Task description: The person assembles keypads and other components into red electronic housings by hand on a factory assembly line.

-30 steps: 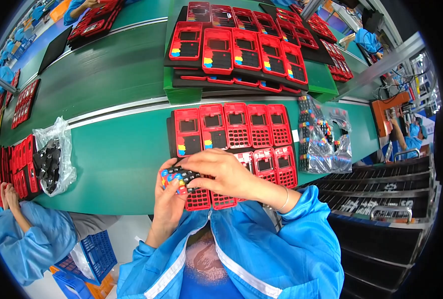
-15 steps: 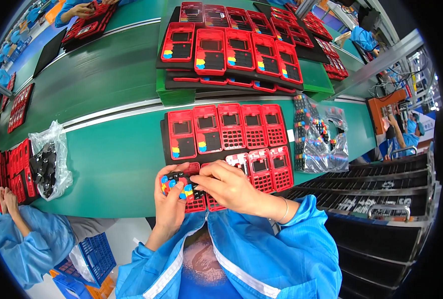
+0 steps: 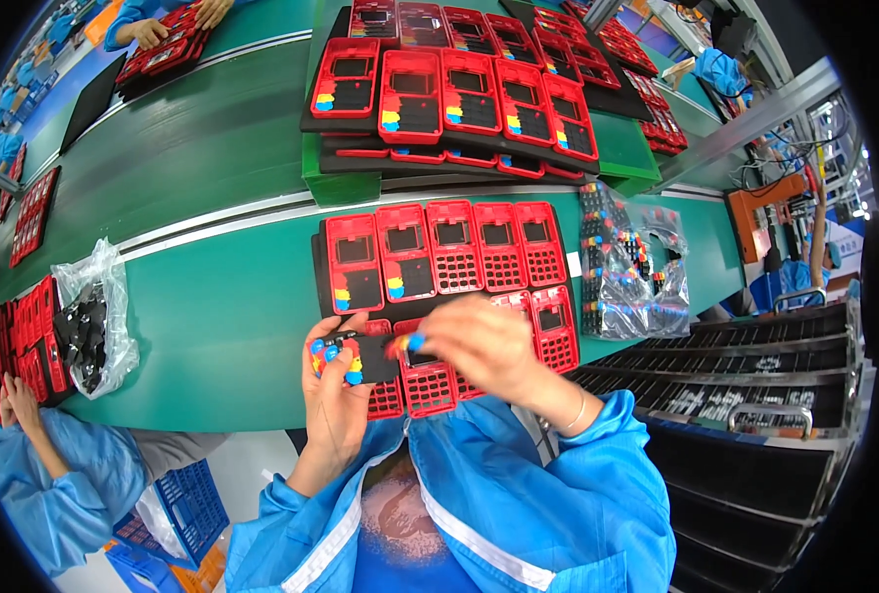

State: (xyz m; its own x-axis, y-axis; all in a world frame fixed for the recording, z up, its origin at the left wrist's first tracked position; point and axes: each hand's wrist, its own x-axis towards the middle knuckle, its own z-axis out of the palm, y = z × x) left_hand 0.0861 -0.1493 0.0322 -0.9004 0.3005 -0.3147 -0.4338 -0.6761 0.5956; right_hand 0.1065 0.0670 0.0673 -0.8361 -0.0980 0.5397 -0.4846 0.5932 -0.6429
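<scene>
My left hand [image 3: 329, 410] is closed round a small stack of black rubber keypads [image 3: 368, 362] with red, yellow and blue keys. Beside it, my right hand [image 3: 489, 351] is smeared by motion and pinches one keypad [image 3: 406, 344] just off the stack's right side. Beneath both hands lie red plastic device housings [image 3: 456, 222] in rows on a black foam tray [image 3: 324, 262]. In the far row, the two leftmost housings hold dark keypads, while the others show bare key holes. My hands hide part of the near row.
A clear plastic bag of keypads [image 3: 617, 306] lies right of the tray. Beyond it, stacked trays of red housings [image 3: 410, 74] stand on a green stand [image 3: 341, 186]. At left are a bag of black parts [image 3: 88, 336] and a co-worker's hands [image 3: 22, 403]. Black racks [image 3: 716, 435] stand at right.
My right hand has drawn a keypad away from the stack and moved right and slightly up. My left hand keeps the rest. The far co-worker's hands have shifted over their housings.
</scene>
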